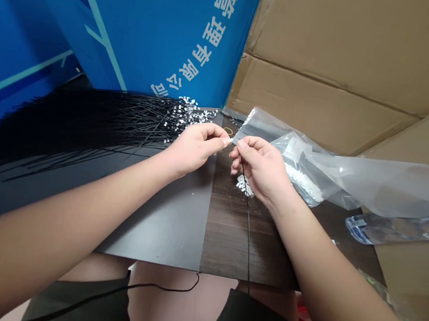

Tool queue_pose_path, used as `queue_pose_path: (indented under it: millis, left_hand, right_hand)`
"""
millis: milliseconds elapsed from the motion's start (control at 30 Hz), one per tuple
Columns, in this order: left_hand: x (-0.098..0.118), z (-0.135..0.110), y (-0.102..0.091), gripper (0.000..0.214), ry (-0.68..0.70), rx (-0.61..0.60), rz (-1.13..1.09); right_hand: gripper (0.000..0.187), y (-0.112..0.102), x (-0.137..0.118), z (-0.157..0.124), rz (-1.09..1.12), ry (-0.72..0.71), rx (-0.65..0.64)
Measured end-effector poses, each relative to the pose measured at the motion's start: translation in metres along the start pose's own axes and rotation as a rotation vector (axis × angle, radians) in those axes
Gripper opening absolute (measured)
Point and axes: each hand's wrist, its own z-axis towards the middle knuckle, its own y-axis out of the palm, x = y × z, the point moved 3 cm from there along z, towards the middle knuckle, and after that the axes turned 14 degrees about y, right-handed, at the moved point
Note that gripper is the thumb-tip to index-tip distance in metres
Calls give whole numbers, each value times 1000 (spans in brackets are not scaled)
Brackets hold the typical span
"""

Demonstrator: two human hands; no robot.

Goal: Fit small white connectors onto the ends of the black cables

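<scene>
My left hand [196, 146] is pinched shut on a tiny white connector [227, 141] at the tip of a thin black wire [247, 227]. My right hand [260, 168] pinches the same wire just beside it, with the wire running down under the palm and off the table's front edge. Both hands meet above the dark table [186, 227]. A small heap of white connectors [244, 185] lies under my right hand. To the left a big fan of black wires with white ends [80, 123] is spread on the table.
Clear plastic bags [340, 174] lie at the right, one holding white parts. Another clear bag [401, 229] sits further right. Cardboard boxes [341, 55] and a blue printed panel [139, 20] stand behind. A black cord [159, 288] hangs over my lap.
</scene>
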Motion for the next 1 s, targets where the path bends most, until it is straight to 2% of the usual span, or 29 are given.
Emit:
queue_pose_path:
  millis: [133, 267, 600, 733, 867, 1000]
  left_hand:
    - [-2, 1, 1, 17, -88, 70, -147]
    - [-3, 1, 2, 13, -122, 90, -196]
    - [-7, 0, 5, 13, -155, 62, -250]
    - [-8, -2, 8, 13, -191, 94, -275]
    - [-10, -5, 12, 15, -238, 93, -392]
    - [-11, -6, 12, 13, -304, 152, -467]
  right_hand:
    - [34, 1, -1, -1, -24, 10, 9]
    - [27, 5, -1, -2, -102, 4, 40]
    - [21, 5, -1, -4, -225, -28, 73]
    - [17, 6, 1, -4, -268, -73, 93]
    - [18, 5, 4, -3, -273, -103, 101]
    - [18, 4, 5, -2, -277, -122, 135]
